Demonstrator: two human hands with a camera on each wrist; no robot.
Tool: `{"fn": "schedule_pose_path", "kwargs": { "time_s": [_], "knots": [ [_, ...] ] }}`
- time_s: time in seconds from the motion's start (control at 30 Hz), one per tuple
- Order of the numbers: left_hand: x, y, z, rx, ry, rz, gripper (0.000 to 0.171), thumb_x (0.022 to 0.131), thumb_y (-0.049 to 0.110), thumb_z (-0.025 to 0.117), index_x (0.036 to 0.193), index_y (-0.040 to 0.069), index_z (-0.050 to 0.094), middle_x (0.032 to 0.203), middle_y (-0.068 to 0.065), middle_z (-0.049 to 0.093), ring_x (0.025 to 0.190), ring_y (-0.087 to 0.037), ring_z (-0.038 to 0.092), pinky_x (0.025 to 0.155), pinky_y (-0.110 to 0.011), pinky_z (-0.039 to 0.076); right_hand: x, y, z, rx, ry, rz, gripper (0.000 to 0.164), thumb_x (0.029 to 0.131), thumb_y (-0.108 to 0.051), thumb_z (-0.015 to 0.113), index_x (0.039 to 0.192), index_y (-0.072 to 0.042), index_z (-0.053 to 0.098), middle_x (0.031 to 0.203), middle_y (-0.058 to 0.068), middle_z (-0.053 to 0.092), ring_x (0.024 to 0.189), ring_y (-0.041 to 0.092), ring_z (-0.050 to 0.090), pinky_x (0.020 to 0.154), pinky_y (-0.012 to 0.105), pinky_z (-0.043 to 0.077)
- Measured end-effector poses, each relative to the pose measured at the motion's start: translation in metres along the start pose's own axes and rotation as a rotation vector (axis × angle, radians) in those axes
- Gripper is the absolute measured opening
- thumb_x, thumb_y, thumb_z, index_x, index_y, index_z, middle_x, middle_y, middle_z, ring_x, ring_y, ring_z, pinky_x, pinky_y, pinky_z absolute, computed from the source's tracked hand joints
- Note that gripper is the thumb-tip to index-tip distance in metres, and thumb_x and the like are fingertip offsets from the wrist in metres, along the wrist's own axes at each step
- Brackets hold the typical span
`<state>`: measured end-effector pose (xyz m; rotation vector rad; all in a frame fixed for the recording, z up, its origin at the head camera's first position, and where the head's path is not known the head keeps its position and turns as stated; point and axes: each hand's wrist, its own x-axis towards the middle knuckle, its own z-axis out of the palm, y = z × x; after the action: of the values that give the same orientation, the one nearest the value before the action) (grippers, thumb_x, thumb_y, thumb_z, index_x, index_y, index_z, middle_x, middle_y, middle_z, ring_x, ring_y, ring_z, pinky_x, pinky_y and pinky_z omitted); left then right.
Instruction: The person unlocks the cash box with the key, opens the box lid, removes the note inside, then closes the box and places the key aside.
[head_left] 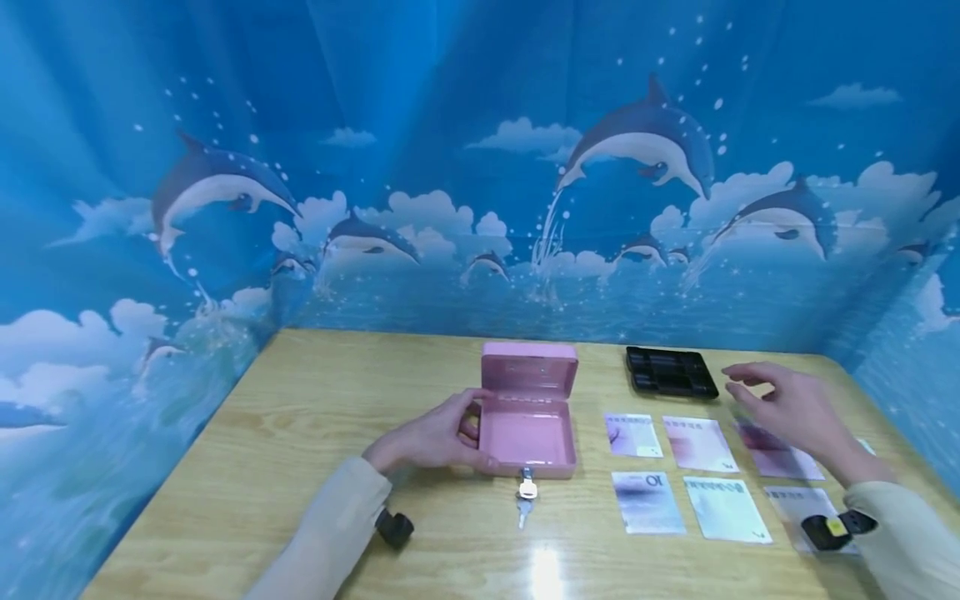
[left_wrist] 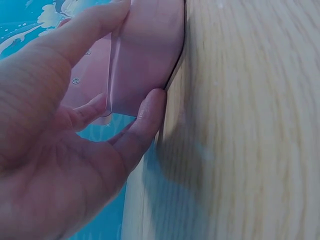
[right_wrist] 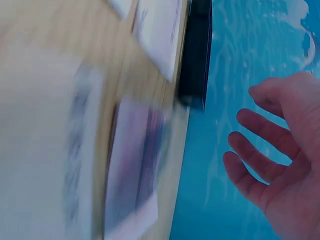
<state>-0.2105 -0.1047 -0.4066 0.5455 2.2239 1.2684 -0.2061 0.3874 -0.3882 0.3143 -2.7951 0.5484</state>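
Observation:
A pink metal box stands on the table with its lid raised and nothing visible inside. Gripping its left side is my left hand, thumb at the front corner and fingers toward the hinge; the left wrist view shows the fingertips on the pink wall. Two keys hang on a ring at the box's front. My right hand hovers above the printed paper squares, to the right of a black compartment tray. In the right wrist view its fingers are loosely bent, holding nothing.
Several printed paper squares lie in two rows right of the box, among them one marked 10, a pale green one and a dark reddish one. A blue dolphin curtain rises behind the wooden table.

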Motion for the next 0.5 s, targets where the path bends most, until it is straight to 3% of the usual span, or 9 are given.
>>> {"fn": "schedule_pose_path", "kwargs": {
  "time_s": [0.23, 0.5],
  "knots": [
    [0.001, -0.002, 0.001, 0.012, -0.001, -0.008, 0.102, 0.078, 0.031, 0.09, 0.158, 0.019, 0.028, 0.136, -0.012, 0.054, 0.113, -0.021, 0.062, 0.103, -0.041, 0.056, 0.019, -0.016, 0.022, 0.033, -0.024, -0.023, 0.027, 0.099, -0.018, 0.066, 0.121, -0.005, 0.073, 0.117, 0.023, 0.073, 0.096, 0.039, 0.071, 0.067, 0.034, 0.059],
    [0.002, -0.001, 0.001, 0.026, 0.002, 0.004, 0.101, 0.079, 0.031, 0.089, 0.158, 0.019, 0.028, 0.136, -0.01, 0.054, 0.113, -0.021, 0.062, 0.103, -0.038, 0.056, 0.033, -0.021, 0.037, 0.03, -0.08, -0.006, 0.027, 0.099, -0.013, 0.064, 0.122, -0.003, 0.072, 0.118, 0.028, 0.072, 0.092, 0.037, 0.069, 0.067, 0.035, 0.048]
  ]
}}
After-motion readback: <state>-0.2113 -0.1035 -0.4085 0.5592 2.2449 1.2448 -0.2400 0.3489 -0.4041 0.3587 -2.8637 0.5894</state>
